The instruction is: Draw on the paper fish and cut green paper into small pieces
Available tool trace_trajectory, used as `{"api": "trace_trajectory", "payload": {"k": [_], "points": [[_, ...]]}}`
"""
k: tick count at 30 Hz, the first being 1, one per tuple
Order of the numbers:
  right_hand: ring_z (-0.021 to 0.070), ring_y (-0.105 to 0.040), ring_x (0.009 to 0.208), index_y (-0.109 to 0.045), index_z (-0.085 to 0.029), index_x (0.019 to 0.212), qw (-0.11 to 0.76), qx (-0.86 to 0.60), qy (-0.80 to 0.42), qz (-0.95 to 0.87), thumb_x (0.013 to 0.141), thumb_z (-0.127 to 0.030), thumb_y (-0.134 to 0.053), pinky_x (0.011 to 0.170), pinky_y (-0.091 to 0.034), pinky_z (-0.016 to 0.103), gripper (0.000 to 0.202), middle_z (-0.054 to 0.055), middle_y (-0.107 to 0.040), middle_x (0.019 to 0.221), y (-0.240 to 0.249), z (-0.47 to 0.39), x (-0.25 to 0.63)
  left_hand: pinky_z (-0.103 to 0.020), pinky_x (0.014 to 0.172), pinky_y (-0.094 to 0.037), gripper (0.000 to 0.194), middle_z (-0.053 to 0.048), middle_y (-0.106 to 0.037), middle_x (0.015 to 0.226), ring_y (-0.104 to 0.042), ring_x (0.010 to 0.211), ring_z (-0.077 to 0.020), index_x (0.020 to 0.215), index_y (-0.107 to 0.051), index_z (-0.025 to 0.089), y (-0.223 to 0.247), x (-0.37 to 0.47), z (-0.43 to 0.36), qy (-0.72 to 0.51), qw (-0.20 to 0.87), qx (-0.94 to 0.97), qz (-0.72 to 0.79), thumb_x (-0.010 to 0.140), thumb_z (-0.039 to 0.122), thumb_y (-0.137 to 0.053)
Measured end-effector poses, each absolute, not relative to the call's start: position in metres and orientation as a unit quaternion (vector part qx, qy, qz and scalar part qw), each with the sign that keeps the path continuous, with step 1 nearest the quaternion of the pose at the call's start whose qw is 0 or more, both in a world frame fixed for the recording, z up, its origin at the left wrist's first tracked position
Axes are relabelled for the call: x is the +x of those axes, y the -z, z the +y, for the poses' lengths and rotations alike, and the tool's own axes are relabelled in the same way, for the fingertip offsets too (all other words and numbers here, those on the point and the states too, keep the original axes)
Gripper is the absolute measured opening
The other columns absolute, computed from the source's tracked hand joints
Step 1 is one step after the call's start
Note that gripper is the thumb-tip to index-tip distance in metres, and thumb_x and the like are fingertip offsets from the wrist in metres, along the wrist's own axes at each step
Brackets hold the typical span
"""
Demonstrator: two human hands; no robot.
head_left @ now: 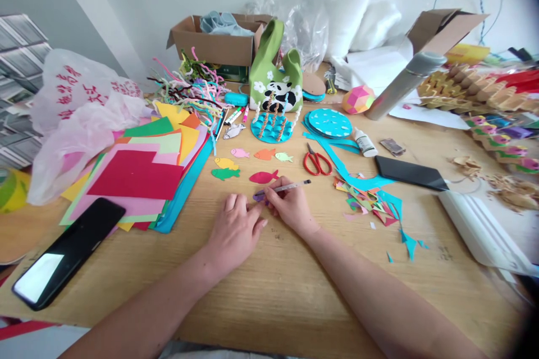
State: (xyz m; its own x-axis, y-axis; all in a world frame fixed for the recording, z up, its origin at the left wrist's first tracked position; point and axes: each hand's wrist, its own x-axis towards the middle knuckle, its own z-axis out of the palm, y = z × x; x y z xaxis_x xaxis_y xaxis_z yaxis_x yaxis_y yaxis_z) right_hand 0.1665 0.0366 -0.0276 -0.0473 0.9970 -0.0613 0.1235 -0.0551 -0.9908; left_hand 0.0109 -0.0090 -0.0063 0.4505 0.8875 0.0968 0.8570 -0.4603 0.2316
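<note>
My right hand grips a pen, its tip hidden by my fingers. Just under them a small purple paper piece, mostly covered, lies on the table. My left hand rests on the wood beside it, thumb apart, index finger reaching to the purple piece. Beyond my hands lie paper fish: red, green, yellow, pink, orange and pale green. Red-handled scissors lie to the right.
Stacked coloured paper and a phone are at left. A blue disc with twisted stems stands before a green panda bag. Paper scraps, a glue bottle, a black phone and a leaning flask are right.
</note>
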Motion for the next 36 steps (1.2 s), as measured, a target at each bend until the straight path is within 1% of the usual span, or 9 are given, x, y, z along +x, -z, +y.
{"api": "trace_trajectory", "payload": {"k": [6, 12, 17, 22, 25, 29, 36], "points": [[0.0078, -0.045, 0.035, -0.053, -0.019, 0.074, 0.443, -0.527, -0.5, -0.526, 0.078, -0.035, -0.064, 0.033, -0.034, 0.017, 0.02, -0.004, -0.055, 0.05, 0.0288, 0.0356, 0.1671, -0.043, 0.083, -0.044, 0.033, -0.009, -0.049, 0.093, -0.044, 0.093, -0.0263, 0.119, -0.061, 0.021, 0.0063, 0.0122, -0.0099, -0.091, 0.073, 0.847, 0.518, 0.094, 0.036, -0.046], [0.0068, -0.043, 0.033, -0.052, -0.02, 0.073, 0.49, -0.528, -0.47, -0.511, 0.078, -0.032, -0.065, 0.032, -0.032, 0.018, 0.018, -0.005, -0.057, 0.052, 0.0254, 0.0334, 0.1659, -0.042, 0.081, -0.042, 0.036, -0.009, -0.051, 0.092, -0.045, 0.092, -0.0261, 0.124, -0.058, 0.021, 0.0056, 0.0138, -0.0111, -0.093, 0.077, 0.845, 0.521, 0.094, 0.036, -0.046], [0.0071, -0.045, 0.036, -0.052, -0.02, 0.073, 0.474, -0.514, -0.479, -0.531, 0.079, -0.029, -0.064, 0.035, -0.034, 0.019, 0.015, -0.002, -0.062, 0.059, 0.0298, 0.0332, 0.1661, -0.044, 0.079, -0.039, 0.032, -0.009, -0.052, 0.089, -0.045, 0.089, -0.027, 0.112, -0.064, 0.022, 0.0059, 0.0173, -0.0102, -0.096, 0.065, 0.84, 0.53, 0.095, 0.037, -0.042], [0.0096, -0.053, 0.045, -0.054, -0.019, 0.073, 0.46, -0.532, -0.457, -0.544, 0.079, -0.027, -0.063, 0.039, -0.037, 0.019, 0.013, 0.002, -0.067, 0.066, 0.0318, 0.034, 0.1659, -0.044, 0.076, -0.037, 0.033, -0.009, -0.056, 0.089, -0.046, 0.088, -0.0277, 0.114, -0.062, 0.019, 0.006, 0.0193, -0.0092, -0.095, 0.066, 0.843, 0.525, 0.095, 0.037, -0.042], [0.0112, -0.056, 0.048, -0.055, -0.019, 0.072, 0.443, -0.539, -0.46, -0.55, 0.08, -0.029, -0.063, 0.039, -0.038, 0.02, 0.015, 0.002, -0.066, 0.064, 0.0317, 0.0337, 0.1655, -0.044, 0.075, -0.037, 0.03, -0.009, -0.059, 0.088, -0.047, 0.087, -0.0278, 0.111, -0.062, 0.018, 0.0064, 0.0192, -0.0086, -0.089, 0.079, 0.846, 0.52, 0.095, 0.034, -0.043], [0.0126, -0.059, 0.053, -0.056, -0.018, 0.072, 0.444, -0.535, -0.459, -0.553, 0.08, -0.029, -0.063, 0.041, -0.04, 0.02, 0.015, 0.003, -0.066, 0.063, 0.0334, 0.0337, 0.1657, -0.044, 0.077, -0.036, 0.028, -0.008, -0.063, 0.087, -0.05, 0.087, -0.0272, 0.112, -0.061, 0.018, 0.0077, 0.0183, -0.0077, -0.086, 0.105, 0.849, 0.511, 0.095, 0.031, -0.042], [0.0124, -0.058, 0.052, -0.057, -0.018, 0.072, 0.435, -0.538, -0.452, -0.563, 0.081, -0.029, -0.063, 0.041, -0.04, 0.02, 0.015, 0.002, -0.064, 0.061, 0.0322, 0.0341, 0.1668, -0.044, 0.077, -0.036, 0.026, -0.008, -0.065, 0.085, -0.051, 0.086, -0.0268, 0.108, -0.061, 0.018, 0.0077, 0.0162, -0.0072, -0.085, 0.113, 0.85, 0.507, 0.095, 0.029, -0.042]]}}
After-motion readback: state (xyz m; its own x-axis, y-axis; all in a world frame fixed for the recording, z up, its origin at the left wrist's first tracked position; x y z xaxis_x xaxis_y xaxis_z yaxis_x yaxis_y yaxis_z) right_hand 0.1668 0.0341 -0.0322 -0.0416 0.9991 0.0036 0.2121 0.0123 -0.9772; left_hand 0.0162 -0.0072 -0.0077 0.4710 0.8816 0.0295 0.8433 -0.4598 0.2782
